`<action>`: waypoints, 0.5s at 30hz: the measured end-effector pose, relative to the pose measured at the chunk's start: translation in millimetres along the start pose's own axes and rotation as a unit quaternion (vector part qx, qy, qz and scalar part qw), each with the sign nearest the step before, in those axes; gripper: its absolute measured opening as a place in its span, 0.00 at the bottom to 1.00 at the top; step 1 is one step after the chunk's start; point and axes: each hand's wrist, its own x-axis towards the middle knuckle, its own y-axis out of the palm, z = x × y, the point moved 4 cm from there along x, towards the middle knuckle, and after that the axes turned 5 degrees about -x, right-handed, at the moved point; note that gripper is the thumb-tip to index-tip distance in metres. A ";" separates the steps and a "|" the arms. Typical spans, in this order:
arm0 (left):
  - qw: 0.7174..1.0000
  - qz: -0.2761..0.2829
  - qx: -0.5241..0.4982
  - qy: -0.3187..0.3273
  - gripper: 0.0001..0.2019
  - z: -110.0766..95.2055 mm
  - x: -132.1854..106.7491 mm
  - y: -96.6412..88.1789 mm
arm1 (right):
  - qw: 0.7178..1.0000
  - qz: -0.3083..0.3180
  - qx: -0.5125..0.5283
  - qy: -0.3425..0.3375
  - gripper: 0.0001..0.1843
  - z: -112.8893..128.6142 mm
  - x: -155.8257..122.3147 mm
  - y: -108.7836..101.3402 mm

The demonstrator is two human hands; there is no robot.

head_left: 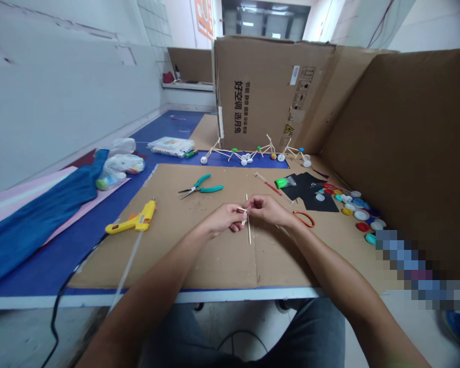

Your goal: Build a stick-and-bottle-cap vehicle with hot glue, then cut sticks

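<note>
My left hand [226, 219] is closed in a pinch on short, pale wooden stick pieces [244, 222] above the cardboard sheet [199, 255]. My right hand [266, 208] is closed too, its fingertips meeting the same pieces from the right. How those pieces join is too small to make out. Beneath the hands runs a longer thin wooden stick [249, 236], pointing away from me. Teal-handled needle-nose pliers [203, 188] lie open beyond my left hand. Orange-handled scissors [305, 219] rest by my right forearm, partly hidden behind it.
A yellow glue gun [138, 220] with a black cord lies left. Several stick models with bottle-cap wheels [244, 159] stand at the back before a cardboard box [268, 92]. Black sheets [310, 191] and coloured caps [362, 214] are right. Plastic bags [122, 166] and blue cloth [61, 204] lie left.
</note>
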 end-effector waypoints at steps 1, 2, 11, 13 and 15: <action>1.000 0.000 0.001 -0.003 0.13 0.2 0.0 0.0 | 1.000 -0.001 -0.007 -0.004 0.11 -0.3 0.0 0.4; 1.000 -0.001 0.002 -0.006 0.13 0.4 -0.1 -0.1 | 1.000 -0.004 -0.018 -0.007 0.10 0.0 -0.3 0.5; 0.999 -0.025 0.009 -0.024 0.12 0.7 -1.0 -1.0 | 0.983 -0.040 -0.178 -0.025 0.06 24.5 -8.8 1.6; 0.999 -0.032 0.015 -0.025 0.12 0.9 -1.0 -1.5 | 0.976 -0.044 -0.212 -0.029 0.08 27.7 -10.5 2.2; 0.999 -0.042 0.019 -0.027 0.12 1.3 -0.6 -2.6 | 0.970 -0.048 -0.234 -0.039 0.09 29.3 -11.9 2.9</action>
